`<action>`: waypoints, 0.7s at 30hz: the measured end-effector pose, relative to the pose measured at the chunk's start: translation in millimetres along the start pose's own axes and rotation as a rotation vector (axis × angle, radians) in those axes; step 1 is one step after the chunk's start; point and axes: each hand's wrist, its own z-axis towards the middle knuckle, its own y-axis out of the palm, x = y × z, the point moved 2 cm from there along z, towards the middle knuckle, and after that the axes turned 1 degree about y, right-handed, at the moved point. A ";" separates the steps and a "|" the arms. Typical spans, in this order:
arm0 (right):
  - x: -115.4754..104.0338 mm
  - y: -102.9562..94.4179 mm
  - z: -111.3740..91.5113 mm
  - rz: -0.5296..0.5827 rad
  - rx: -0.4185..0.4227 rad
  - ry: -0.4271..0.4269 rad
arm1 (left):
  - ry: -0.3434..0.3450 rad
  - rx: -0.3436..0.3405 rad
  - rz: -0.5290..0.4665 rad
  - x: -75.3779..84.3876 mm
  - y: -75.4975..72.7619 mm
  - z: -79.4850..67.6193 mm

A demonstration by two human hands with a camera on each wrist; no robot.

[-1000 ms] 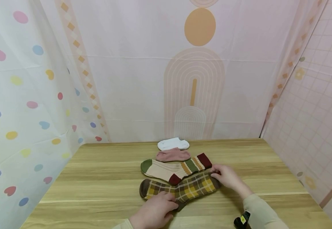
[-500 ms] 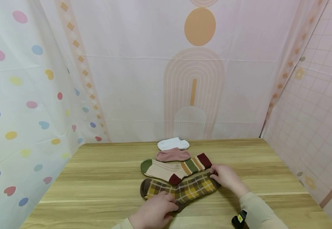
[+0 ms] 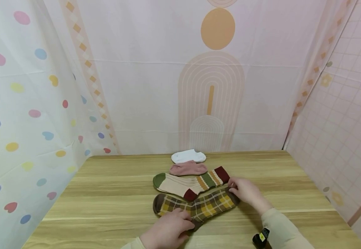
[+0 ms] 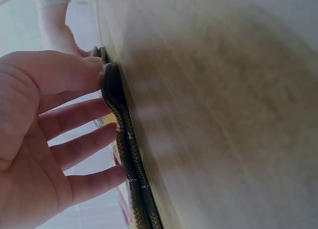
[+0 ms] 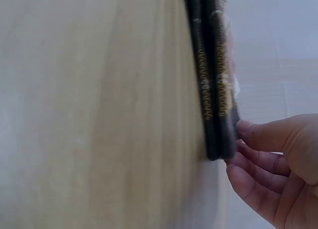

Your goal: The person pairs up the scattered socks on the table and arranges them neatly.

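Note:
A brown and yellow plaid sock (image 3: 213,204) lies flat on the table, toe to the left and dark cuff to the right. Two stacked layers show along its edge (image 5: 211,80) in the right wrist view. Near the heel my left hand (image 3: 169,228) rests on it; the left wrist view has the fingers (image 4: 84,147) extended, tips touching the fabric. At the cuff's far corner my right hand (image 3: 247,193) pinches the sock between thumb (image 5: 266,134) and fingers. Just behind lies a cream sock (image 3: 178,185) with green toe, maroon heel and striped leg.
Farther back are a pink ankle sock (image 3: 188,168) and a white low-cut sock (image 3: 188,156), in a column with the others. The wooden table (image 3: 105,200) ends at a patterned cloth backdrop (image 3: 143,103). A black device (image 3: 261,238) is strapped at the right sleeve.
Almost nothing differs. The plaid sock's toe has shifted very slightly to the right, and the right forearm has moved slightly left; both hands keep their places on the sock.

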 end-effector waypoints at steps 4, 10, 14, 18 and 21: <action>-3.0 -7.8 -2.3 0.043 0.016 -0.025 | -0.026 0.003 -0.002 0.3 -1.2 0.7; -13.6 -15.0 -7.8 0.106 -0.012 -0.241 | -0.040 0.094 -0.001 1.6 -4.6 5.1; -20.4 -14.8 -13.1 0.142 -0.068 -0.302 | -0.055 0.088 0.001 2.7 -5.1 9.3; -24.6 -11.7 -16.7 0.107 -0.075 -0.311 | -0.065 0.028 0.030 5.3 -2.8 13.3; -25.5 -7.1 -17.7 0.049 -0.065 -0.333 | -0.071 -0.017 0.047 7.3 -1.1 15.4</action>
